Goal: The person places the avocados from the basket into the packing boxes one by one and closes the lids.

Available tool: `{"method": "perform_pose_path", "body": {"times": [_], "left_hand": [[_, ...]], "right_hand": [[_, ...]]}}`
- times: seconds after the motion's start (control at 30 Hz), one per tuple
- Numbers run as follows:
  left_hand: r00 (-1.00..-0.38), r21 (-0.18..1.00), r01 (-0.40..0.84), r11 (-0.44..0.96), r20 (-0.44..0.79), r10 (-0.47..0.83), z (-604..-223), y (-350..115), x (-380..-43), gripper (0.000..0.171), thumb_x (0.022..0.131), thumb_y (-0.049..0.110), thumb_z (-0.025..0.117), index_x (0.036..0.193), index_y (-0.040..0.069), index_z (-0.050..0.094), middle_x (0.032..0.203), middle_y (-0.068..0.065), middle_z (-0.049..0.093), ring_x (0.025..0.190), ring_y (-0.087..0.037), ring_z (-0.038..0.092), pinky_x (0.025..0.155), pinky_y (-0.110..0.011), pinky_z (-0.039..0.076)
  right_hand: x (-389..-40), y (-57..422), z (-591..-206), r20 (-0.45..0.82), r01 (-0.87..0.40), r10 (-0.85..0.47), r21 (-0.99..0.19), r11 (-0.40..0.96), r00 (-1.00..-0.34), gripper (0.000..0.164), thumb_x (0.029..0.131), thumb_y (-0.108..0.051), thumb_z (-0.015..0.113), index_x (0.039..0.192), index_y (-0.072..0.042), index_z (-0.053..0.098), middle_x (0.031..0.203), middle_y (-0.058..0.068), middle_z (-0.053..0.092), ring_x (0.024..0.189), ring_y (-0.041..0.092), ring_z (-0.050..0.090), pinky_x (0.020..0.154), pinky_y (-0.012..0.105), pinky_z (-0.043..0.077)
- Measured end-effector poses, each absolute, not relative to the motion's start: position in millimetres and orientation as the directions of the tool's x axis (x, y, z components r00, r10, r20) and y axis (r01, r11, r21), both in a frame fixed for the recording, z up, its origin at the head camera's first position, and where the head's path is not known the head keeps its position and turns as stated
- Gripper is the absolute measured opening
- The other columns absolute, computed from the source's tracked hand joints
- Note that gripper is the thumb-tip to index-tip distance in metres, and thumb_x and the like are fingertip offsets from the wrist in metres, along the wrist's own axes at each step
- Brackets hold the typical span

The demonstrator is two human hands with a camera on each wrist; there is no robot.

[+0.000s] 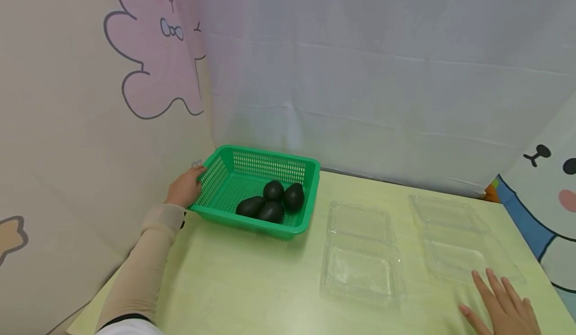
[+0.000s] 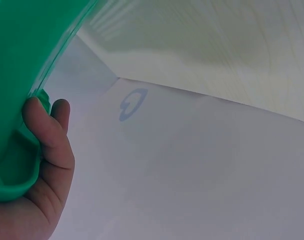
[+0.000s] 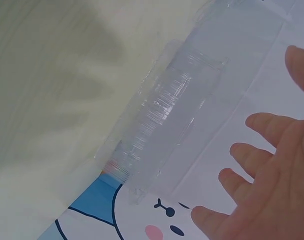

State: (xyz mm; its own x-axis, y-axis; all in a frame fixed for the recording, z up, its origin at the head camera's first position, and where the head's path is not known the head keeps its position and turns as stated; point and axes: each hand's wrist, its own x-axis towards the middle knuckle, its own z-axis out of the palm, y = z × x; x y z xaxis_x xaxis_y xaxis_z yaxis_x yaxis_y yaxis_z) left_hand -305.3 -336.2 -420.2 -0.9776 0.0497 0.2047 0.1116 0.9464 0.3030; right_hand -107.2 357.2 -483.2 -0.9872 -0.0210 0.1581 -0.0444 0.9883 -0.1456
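My left hand [image 1: 185,187] grips the left rim of a green plastic basket [image 1: 252,154] at the back left of the table. In the left wrist view, the fingers and thumb of the left hand [image 2: 51,165] curl round the basket's edge [image 2: 36,45]. Several dark avocados [image 1: 272,191] lie together in the basket's right part. At the lower right, my right hand [image 1: 510,307] has its fingers spread and holds nothing. Just beyond its fingertips lies a clear plastic clamshell box [image 1: 459,252], opened out; the box [image 3: 164,107] also shows in the right wrist view.
Another clear clamshell box [image 1: 360,270] lies opened between the basket and the right-hand box. All stand on a pale yellow-green table [image 1: 243,290]. A white curtain [image 1: 382,85] hangs behind, and a cartoon-printed sheet [image 1: 90,140] borders the left side.
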Motion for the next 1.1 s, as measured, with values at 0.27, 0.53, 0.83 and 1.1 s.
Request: {"method": "perform_pose_path", "body": {"times": [0.27,0.53,0.83,1.1], "left_hand": [[-0.976,0.331,0.107,0.938,0.213,0.037,-419.9,-338.2,-303.9,0.05,0.094,-0.002,0.04,0.144,-0.001,0.043,0.15,-0.023,0.036,0.114,-0.049,0.051,0.049,-0.036,0.037],[-0.975,0.35,0.111,0.93,0.22,0.033,-422.9,-337.9,-303.9,0.05,0.093,-0.002,0.04,0.143,0.0,0.045,0.15,-0.022,0.036,0.099,-0.046,0.058,0.046,-0.033,0.033],[-0.975,0.35,0.108,0.931,0.22,0.03,-421.5,-336.0,-302.7,0.05,0.093,-0.003,0.04,0.142,-0.001,0.045,0.15,-0.023,0.036,0.123,-0.048,0.045,0.052,-0.036,0.038],[-0.973,0.353,0.111,0.929,0.227,0.03,-426.2,-337.4,-305.7,0.05,0.094,-0.002,0.04,0.143,0.0,0.045,0.15,-0.022,0.036,0.104,-0.046,0.057,0.049,-0.034,0.034]], "right_hand": [[-117.4,345.1,-460.2,0.246,-0.116,-0.082,-0.128,0.985,-0.966,0.088,0.095,-0.045,0.056,0.156,-0.009,0.003,0.155,0.032,0.008,0.141,0.051,-0.004,0.099,0.076,0.0],[-128.7,326.6,-437.3,0.203,-0.185,-0.149,-0.176,0.967,-0.968,0.087,0.095,-0.043,0.057,0.155,-0.001,0.009,0.155,0.032,0.008,0.142,0.049,-0.006,0.103,0.069,-0.013],[-141.6,309.8,-431.0,0.296,-0.288,-0.227,-0.183,0.94,-0.928,0.084,0.095,-0.039,0.06,0.157,-0.01,0.011,0.158,0.026,0.011,0.146,0.041,-0.005,0.107,0.064,-0.014],[-159.6,293.9,-424.4,0.316,-0.362,-0.289,-0.201,0.91,-0.904,0.084,0.094,-0.037,0.062,0.157,-0.014,0.012,0.157,0.024,0.017,0.146,0.041,0.002,0.109,0.063,-0.011]]}}
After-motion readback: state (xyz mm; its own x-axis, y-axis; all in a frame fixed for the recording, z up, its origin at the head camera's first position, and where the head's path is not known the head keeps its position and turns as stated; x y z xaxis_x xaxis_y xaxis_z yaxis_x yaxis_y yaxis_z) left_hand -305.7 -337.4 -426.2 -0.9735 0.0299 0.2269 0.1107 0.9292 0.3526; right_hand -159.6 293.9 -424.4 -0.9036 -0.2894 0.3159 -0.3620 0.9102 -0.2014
